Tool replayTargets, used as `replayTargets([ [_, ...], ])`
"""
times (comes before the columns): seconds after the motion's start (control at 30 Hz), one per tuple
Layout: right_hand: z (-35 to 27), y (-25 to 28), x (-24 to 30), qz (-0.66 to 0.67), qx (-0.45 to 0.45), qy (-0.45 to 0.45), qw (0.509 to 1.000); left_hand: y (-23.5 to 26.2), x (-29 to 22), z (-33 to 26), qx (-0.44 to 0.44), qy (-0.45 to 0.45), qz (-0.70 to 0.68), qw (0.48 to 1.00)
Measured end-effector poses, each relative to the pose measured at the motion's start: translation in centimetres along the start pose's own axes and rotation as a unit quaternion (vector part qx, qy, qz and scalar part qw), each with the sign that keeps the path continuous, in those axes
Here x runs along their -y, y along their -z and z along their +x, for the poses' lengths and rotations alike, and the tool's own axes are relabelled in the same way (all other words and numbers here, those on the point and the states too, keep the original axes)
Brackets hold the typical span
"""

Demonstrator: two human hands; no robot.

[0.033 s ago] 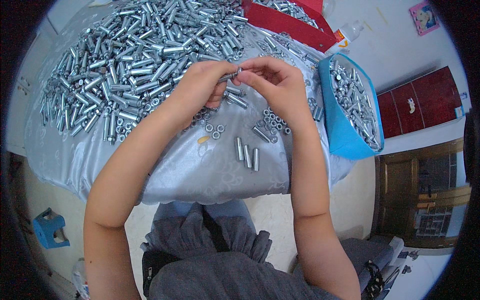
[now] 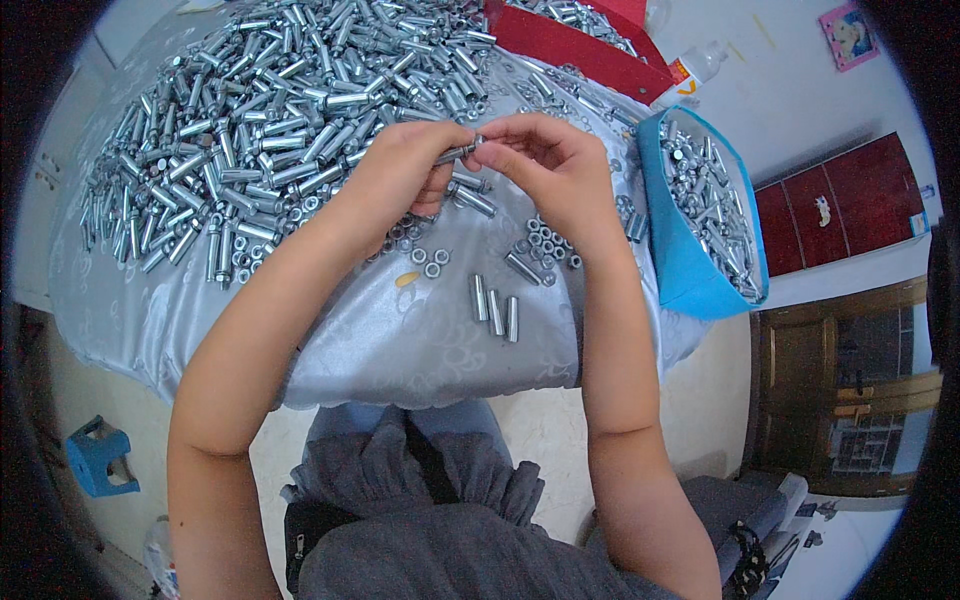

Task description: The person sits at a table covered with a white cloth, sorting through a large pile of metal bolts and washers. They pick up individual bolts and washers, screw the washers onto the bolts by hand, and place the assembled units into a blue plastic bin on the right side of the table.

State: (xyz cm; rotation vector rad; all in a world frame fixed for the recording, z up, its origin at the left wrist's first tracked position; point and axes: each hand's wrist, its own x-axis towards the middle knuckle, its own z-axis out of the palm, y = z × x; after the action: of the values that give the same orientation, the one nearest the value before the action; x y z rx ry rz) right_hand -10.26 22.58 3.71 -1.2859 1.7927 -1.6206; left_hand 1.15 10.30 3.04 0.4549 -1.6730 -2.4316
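Note:
Over the table, my left hand is closed round a metal anchor bolt that points toward the right. The fingertips of my right hand pinch the bolt's right end, where a small nut-like piece shows; the fingers partly hide it. Below my hands, loose hex nuts lie near my left wrist, and more nuts sit beside my right wrist. Three metal sleeves stand apart nearer the table's front edge. A large heap of anchor bolts spreads over the left and far side.
A blue fabric bin full of bolts stands at the right, with a red box of metal parts at the back beside a plastic bottle. The silvery cloth covers the table. A blue stool is on the floor at left.

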Motion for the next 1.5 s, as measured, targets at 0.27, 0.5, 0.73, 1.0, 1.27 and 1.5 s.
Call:
replayTargets([
  [0.27,-0.1,-0.2,-0.1,-0.068,0.001,0.085,0.994,0.4,0.3,0.3,-0.039,0.024,-0.006,0.999],
  [0.5,-0.1,-0.7,-0.5,-0.095,-0.036,0.027,0.994,-0.2,0.5,0.5,-0.087,-0.072,0.049,0.992],
  [0.73,-0.2,-0.1,0.8,-0.121,-0.044,0.03,0.991,-0.1,0.0,0.3,-0.085,-0.073,0.029,0.993],
  [1.0,-0.2,0.6,0.4,-0.188,0.03,0.117,0.975,-0.2,0.1,0.4,-0.085,-0.065,0.038,0.994],
  [1.27,-0.5,-0.3,1.7,-0.174,-0.011,0.1,0.98,0.3,0.2,0.5,-0.072,-0.059,0.04,0.995],
  [1.5,-0.4,0.7,-0.2,-0.193,0.058,0.054,0.978,-0.4,0.2,0.2,-0.083,-0.069,0.068,0.992],
])
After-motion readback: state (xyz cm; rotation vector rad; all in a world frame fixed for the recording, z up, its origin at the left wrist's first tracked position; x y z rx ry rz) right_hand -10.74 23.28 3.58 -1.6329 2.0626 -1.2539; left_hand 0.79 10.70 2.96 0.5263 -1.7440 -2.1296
